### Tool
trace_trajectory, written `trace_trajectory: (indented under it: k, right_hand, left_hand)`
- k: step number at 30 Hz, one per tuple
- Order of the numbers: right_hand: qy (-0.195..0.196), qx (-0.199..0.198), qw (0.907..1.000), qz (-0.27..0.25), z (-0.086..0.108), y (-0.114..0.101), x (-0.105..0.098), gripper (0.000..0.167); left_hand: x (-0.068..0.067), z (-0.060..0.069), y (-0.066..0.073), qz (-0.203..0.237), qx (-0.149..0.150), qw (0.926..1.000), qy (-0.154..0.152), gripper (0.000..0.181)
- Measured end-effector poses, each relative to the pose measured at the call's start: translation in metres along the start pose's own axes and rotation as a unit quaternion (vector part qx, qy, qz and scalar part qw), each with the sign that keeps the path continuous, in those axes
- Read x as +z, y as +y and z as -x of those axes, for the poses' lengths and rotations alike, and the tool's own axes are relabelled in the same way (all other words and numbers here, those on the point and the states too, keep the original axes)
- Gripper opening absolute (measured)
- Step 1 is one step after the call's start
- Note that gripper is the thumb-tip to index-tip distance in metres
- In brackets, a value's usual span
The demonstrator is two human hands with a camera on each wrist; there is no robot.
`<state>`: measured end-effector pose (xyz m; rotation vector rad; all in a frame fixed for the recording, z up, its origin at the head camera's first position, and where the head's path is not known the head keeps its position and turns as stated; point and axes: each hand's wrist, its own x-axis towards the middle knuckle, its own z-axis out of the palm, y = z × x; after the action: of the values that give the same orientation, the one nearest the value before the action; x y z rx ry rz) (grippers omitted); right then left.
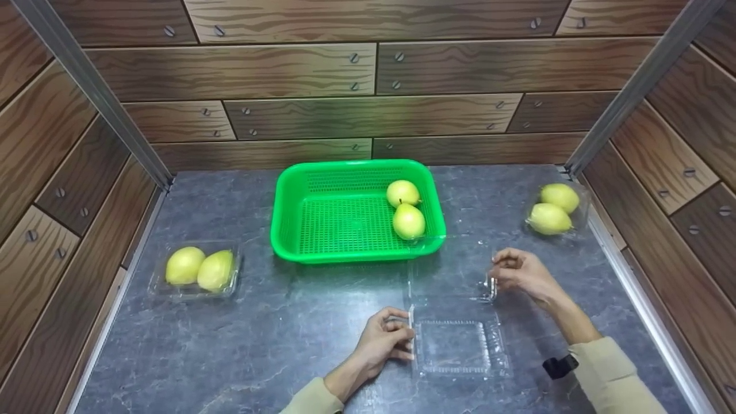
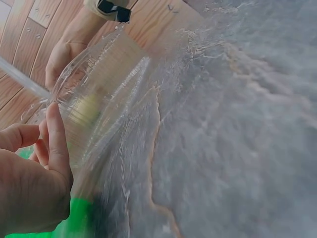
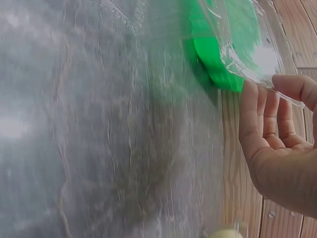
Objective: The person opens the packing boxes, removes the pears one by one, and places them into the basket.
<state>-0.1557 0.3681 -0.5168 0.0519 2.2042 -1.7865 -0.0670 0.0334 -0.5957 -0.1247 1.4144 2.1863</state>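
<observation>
Clear box (image 1: pixel 454 348), opened out with nothing in its base, on the tabletop (image 1: pixel 259 356) in front of the green basket (image 1: pixel 356 257) and toward its right end. The hands are apart: the left hand (image 1: pixel 379 339) holds the base's left edge; the right hand (image 1: pixel 524 277) pinches the lid (image 1: pixel 448 270) at its right edge, thumb against fingers. The left box (image 1: pixel 195 294) and the right box (image 1: pixel 582 202), well apart at the tabletop's sides, each contain two pears. Two loose pears (image 1: pixel 409 223) lie in the basket's right end. Progress, as judged: two boxes filled, a third readied; loading and closing it appear to remain. Whether the filled boxes are latched cannot be told.
</observation>
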Motion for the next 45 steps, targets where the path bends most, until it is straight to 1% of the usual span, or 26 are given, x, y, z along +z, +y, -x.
trace_trajectory:
  k: [8, 16, 22, 27, 30, 35, 39, 45]
  right_hand:
    - [-0.006, 0.004, 0.9998, 0.021, 0.001, -0.001, -0.023, 0.020]
    - [-0.016, 0.026, 0.9996, 0.002, 0.003, 0.001, -0.046, 0.020]
    - [-0.017, 0.028, 0.9994, 0.007, 0.003, 0.004, -0.061, 0.023]
    - [-0.023, 0.037, 0.9990, -0.007, 0.003, 0.008, -0.074, 0.023]
    - [-0.024, 0.040, 0.9988, -0.016, 0.003, 0.012, -0.080, 0.022]
    - [-0.018, 0.049, 0.9984, -0.022, 0.003, 0.018, -0.087, 0.023]
    - [-0.019, 0.056, 0.9980, -0.021, 0.001, 0.019, -0.090, 0.026]
    - [-0.026, 0.059, 0.9979, -0.005, -0.004, 0.021, -0.092, 0.031]
  left_hand:
    - [0.019, -0.011, -0.002, -0.001, 0.010, 0.9999, -0.010, 0.037]
    - [0.037, -0.022, -0.008, 0.009, 0.014, 0.9997, -0.017, 0.038]
    - [0.048, -0.031, -0.011, 0.005, 0.016, 0.9995, -0.027, 0.036]
    - [0.056, -0.040, -0.012, 0.007, 0.018, 0.9994, -0.027, 0.035]
    - [0.061, -0.044, -0.011, 0.007, 0.019, 0.9994, -0.028, 0.033]
    - [0.067, -0.048, -0.012, 0.000, 0.019, 0.9991, -0.039, 0.032]
    - [0.070, -0.052, -0.014, 0.000, 0.023, 0.9991, -0.036, 0.032]
    - [0.072, -0.055, -0.013, 0.008, 0.025, 0.9993, -0.026, 0.031]
